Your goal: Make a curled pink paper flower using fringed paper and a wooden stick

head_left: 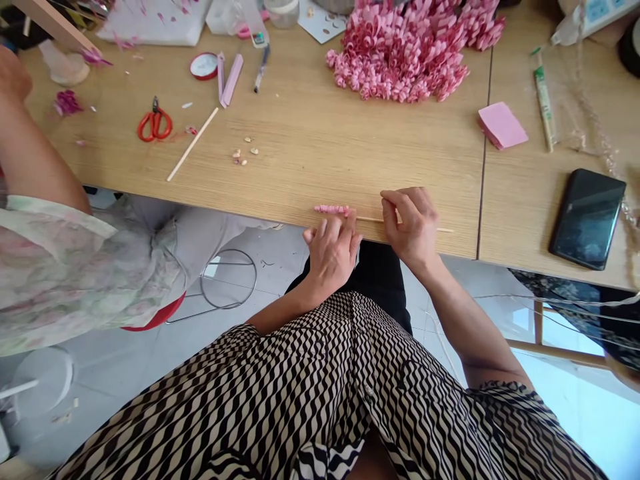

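Note:
At the table's front edge lies a thin wooden stick (pixel 370 219) with a frilly pink strip (pixel 331 209) wound around its left end. My left hand (pixel 333 250) reaches over the edge, fingers stretched forward and thumb apart, its fingertips touching the stick at the right end of the pink winding. Farther right, the bent fingers and thumb of my right hand (pixel 413 223) close around the stick, whose tail sticks out beyond the palm. My right fingertips partly hide the stick.
A large heap of pink curled strips (pixel 410 50) lies at the back. Red-handled snips (pixel 155 121), another wooden stick (pixel 193 145) and a pen (pixel 261 69) are left. Pink square papers (pixel 503 125) and a black phone (pixel 587 219) lie right. A co-worker's arm (pixel 35 147) is at far left.

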Demonstrator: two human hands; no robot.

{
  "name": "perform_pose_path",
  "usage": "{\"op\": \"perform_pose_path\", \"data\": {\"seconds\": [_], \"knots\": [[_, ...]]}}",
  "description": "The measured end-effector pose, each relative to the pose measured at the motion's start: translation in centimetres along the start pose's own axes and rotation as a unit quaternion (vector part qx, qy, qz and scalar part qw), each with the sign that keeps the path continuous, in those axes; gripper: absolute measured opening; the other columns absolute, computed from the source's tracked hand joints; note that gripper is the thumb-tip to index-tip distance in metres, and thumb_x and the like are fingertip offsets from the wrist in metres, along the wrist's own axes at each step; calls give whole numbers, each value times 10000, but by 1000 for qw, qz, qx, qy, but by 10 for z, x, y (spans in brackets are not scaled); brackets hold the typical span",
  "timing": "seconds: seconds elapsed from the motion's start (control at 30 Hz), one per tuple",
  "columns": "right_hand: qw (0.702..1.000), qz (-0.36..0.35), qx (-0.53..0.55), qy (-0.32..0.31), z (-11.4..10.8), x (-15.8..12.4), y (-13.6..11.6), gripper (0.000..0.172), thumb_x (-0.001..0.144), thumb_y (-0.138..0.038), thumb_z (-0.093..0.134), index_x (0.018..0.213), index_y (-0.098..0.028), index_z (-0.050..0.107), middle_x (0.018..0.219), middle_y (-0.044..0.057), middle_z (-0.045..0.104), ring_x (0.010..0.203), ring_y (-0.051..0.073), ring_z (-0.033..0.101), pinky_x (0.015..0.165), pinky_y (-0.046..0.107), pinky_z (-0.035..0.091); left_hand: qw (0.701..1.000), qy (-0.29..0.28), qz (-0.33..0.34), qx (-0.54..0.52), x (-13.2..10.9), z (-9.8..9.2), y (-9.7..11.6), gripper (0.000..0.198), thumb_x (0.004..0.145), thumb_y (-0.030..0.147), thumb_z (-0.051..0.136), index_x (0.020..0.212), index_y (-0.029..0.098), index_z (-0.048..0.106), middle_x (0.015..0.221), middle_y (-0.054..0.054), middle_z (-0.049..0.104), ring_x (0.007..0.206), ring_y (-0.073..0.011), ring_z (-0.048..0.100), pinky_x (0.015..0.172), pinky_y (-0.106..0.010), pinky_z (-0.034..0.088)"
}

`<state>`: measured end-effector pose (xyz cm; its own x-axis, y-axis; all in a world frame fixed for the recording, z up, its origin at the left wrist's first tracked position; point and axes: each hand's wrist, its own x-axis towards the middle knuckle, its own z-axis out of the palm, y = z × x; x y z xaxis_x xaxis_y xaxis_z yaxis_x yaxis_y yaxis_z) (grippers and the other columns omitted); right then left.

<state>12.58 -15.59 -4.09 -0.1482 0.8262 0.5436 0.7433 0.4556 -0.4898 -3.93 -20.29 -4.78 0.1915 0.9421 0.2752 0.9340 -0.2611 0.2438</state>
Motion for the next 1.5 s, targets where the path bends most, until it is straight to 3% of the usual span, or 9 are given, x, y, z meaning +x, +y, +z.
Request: {"op": "perform_pose_path", "data": {"seconds": [0.13,0.3,0.4,0.5,0.6,0.7,0.87,1.13,1.5], "knots": [[999,-36,3,-15,-1,1,2,217,947,-217,440,1012,-218,647,912,63,638,855,191,552,788,376,464,1000,8,-5,-1,0,2,-2,465,1021,443,286,1342,229,545,1045,-97,619,975,-249,526,865,-400,317],[990,-46,-28,-130,-12,-1,0,192,930,-257,493,923,-200,677,903,79,654,850,208,543,755,370,460,999,14,14,-40,6,3,-8,440,1022,426,307,1293,226,588,1066,-98,622,1041,-250,523,875,-395,331],[986,-19,-41,-159,-14,-2,-2,217,930,-245,482,897,-184,688,900,94,651,858,211,543,757,365,451,995,49,17,-82,11,0,-18,410,1021,414,339,1289,241,596,1026,-81,636,1013,-221,543,879,-381,345],[986,-1,-37,-165,-13,-3,-3,235,936,-244,463,900,-184,688,908,97,646,868,210,545,770,364,437,991,94,-4,-99,21,-5,-29,357,1013,392,389,1235,257,634,1027,-77,627,1008,-216,543,889,-383,356],[985,-1,-36,-168,-12,-3,-2,255,944,-252,441,900,-184,682,909,97,647,870,211,546,773,360,430,992,68,38,-97,32,-7,-38,285,996,333,449,1173,273,665,1149,-77,616,1108,-234,531,895,-395,368],[985,-6,-42,-166,-11,-4,-2,266,951,-262,427,902,-187,677,911,96,646,868,211,542,775,357,426,993,38,57,-93,36,-4,-40,238,980,291,489,1117,293,684,1139,-54,641,1116,-236,543,881,-404,379],[984,-5,-53,-168,-11,-4,-3,253,949,-255,440,900,-180,677,909,100,649,870,214,547,777,357,434,992,46,39,-114,35,-1,-40,203,969,258,514,1055,263,698,1095,-44,660,1094,-226,572,894,-405,398],[981,-5,-56,-185,-11,-1,-6,239,947,-235,452,900,-169,677,915,106,647,869,210,552,780,354,447,979,38,101,-171,39,-7,-49,205,964,241,510,1049,179,686,1073,-72,649,1037,-196,582,922,-355,476],[981,-15,-70,-182,-16,0,-9,258,952,-237,430,889,-181,673,911,102,643,853,206,526,748,348,436,982,53,56,-171,39,-4,-44,139,929,252,577,931,186,699,1030,-63,662,1007,-195,592,919,-356,480]]}}
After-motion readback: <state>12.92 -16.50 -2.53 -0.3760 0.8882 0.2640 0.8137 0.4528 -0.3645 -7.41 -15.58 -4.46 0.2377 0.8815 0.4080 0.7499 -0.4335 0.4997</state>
